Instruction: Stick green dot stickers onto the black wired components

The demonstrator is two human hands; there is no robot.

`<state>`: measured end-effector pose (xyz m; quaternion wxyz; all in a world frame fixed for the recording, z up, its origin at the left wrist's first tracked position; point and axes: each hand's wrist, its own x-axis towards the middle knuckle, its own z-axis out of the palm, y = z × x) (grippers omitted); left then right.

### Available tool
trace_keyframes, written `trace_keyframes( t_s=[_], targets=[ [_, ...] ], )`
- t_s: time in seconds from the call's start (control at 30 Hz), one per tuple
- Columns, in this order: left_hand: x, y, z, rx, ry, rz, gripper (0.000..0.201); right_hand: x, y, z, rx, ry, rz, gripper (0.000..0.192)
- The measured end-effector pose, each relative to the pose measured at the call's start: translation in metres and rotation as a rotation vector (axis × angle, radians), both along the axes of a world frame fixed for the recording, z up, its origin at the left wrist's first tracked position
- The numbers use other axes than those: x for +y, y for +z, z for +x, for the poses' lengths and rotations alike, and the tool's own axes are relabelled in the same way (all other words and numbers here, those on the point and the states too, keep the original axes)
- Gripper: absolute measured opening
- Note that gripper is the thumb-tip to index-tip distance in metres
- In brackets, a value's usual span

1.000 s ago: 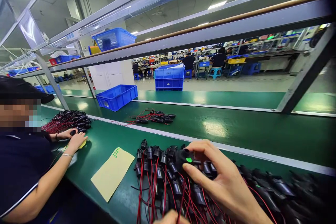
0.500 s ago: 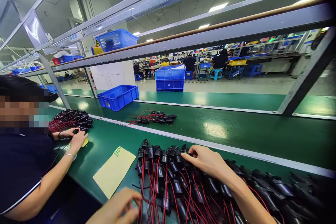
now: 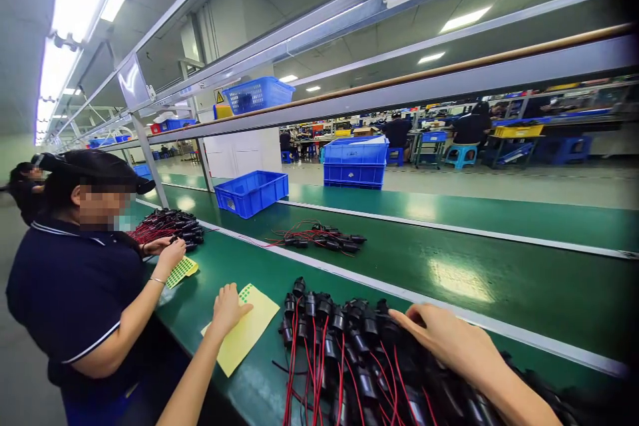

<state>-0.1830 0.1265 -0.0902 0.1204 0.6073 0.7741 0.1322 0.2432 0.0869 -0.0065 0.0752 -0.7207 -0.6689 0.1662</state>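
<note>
My left hand (image 3: 229, 309) is over the far left part of a pale yellow sticker sheet (image 3: 249, 333), beside its remaining green dots. The thumb is apart from the fingers, whose tips are partly hidden. My right hand (image 3: 444, 336) is at the far edge of a dense row of black cylindrical parts (image 3: 367, 383) with thin red wires. Its fingers are closed on one black cylindrical part (image 3: 387, 323), most of which is hidden by neighbouring parts and the hand.
On my left a co-worker (image 3: 84, 293) handles a black part above a green-dotted sheet (image 3: 182, 271), near another wired pile (image 3: 167, 226). A few similar parts (image 3: 324, 237) lie across the white strip. Behind are a blue bin (image 3: 252, 194), stacked bins (image 3: 354, 163) and a shelf rail (image 3: 424, 83).
My left hand has moved forward from the near edge onto the sticker sheet. My right hand stays at the far edge of the black parts. The view has turned left.
</note>
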Motion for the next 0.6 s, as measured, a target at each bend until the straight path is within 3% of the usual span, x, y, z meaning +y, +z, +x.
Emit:
trace_keyframes(
  t_s=[0.17, 0.3, 0.43, 0.53, 0.6],
  targets=[
    [0.011, -0.009, -0.006, -0.157, 0.003, -0.015, 0.026, -0.013, 0.017, -0.005, 0.010, -0.009, 0.068, 0.045],
    [0.006, 0.000, -0.006, -0.398, 0.047, 0.051, 0.015, -0.024, 0.028, -0.013, 0.040, -0.001, 0.090, 0.041],
    [-0.023, 0.037, 0.015, -0.795, -0.070, 0.101, 0.034, -0.036, 0.032, -0.025, 0.115, 0.077, 0.258, 0.032],
    [-0.055, 0.074, 0.051, -1.033, -0.220, 0.095, 0.055, -0.053, 0.031, -0.044, 0.249, 0.279, 0.583, 0.023],
    [-0.078, 0.094, 0.081, -1.147, -0.288, 0.055, 0.059, -0.066, 0.030, -0.061, 0.331, 0.450, 0.809, 0.016]
  ],
)
